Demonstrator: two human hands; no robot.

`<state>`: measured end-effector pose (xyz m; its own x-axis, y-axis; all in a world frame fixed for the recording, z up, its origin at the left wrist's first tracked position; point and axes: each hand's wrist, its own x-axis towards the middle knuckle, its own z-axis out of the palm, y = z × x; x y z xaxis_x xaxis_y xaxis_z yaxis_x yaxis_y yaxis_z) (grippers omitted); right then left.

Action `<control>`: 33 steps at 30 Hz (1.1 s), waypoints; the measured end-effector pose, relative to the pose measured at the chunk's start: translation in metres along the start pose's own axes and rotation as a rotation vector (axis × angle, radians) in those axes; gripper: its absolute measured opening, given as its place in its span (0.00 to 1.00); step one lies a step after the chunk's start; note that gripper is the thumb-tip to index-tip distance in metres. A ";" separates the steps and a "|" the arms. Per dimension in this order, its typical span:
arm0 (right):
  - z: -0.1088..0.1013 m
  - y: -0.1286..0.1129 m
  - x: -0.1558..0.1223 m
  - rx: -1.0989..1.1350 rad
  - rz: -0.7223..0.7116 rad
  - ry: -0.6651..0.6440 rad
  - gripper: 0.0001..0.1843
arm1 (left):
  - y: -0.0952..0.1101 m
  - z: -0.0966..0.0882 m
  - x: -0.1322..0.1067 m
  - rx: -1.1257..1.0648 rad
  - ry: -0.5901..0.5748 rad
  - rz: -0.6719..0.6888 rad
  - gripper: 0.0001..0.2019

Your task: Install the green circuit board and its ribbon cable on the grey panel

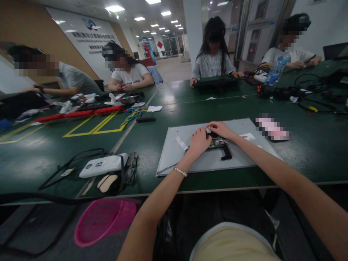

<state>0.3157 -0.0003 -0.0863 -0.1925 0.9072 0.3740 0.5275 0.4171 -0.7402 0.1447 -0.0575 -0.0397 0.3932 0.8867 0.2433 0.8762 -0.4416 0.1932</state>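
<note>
1. Circuit board [217, 142] – small, green, partly covered by both hands – lies on a flat grey panel [244, 157] set on the dark green table [312, 152], directly ahead of the person.
2. Left hand [199, 142] rests knuckles up at the board's left end with its fingers curled in together; whether they grip anything underneath cannot be told. A beaded bracelet [180, 171] circles that wrist.
3. Right hand [220, 129] reaches in from the right, its fingertips drawn together on a small pale piece [208, 130] at the board's upper edge, touching the left hand's knuckles.
4. A black L-shaped bracket [226, 153] lies on the panel just below the board, and a strip of white tape [181, 143] lies on the panel to the left of the left hand.
5. A white label [248, 136] sits on the panel to the right of the right forearm; just past the panel's right corner lies a pink item [272, 130], too blurred to identify.
6. At the near left of the table lies a white device [103, 165] with black cables – well apart from the panel.
7. Four other people sit along the far and left sides of the table, each with their hands on their own work.
</note>
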 end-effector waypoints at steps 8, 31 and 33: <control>0.001 -0.004 -0.003 -0.021 -0.024 0.014 0.12 | -0.004 -0.002 0.003 -0.020 -0.021 0.030 0.11; 0.004 -0.011 -0.001 -0.110 -0.032 0.047 0.12 | -0.007 -0.013 0.006 -0.004 -0.074 0.040 0.12; 0.004 -0.012 -0.002 -0.116 -0.027 0.047 0.11 | -0.007 -0.013 0.006 -0.011 -0.077 0.042 0.11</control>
<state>0.3067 -0.0064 -0.0805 -0.1702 0.8909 0.4211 0.6150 0.4300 -0.6610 0.1368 -0.0510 -0.0272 0.4505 0.8750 0.1772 0.8554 -0.4799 0.1949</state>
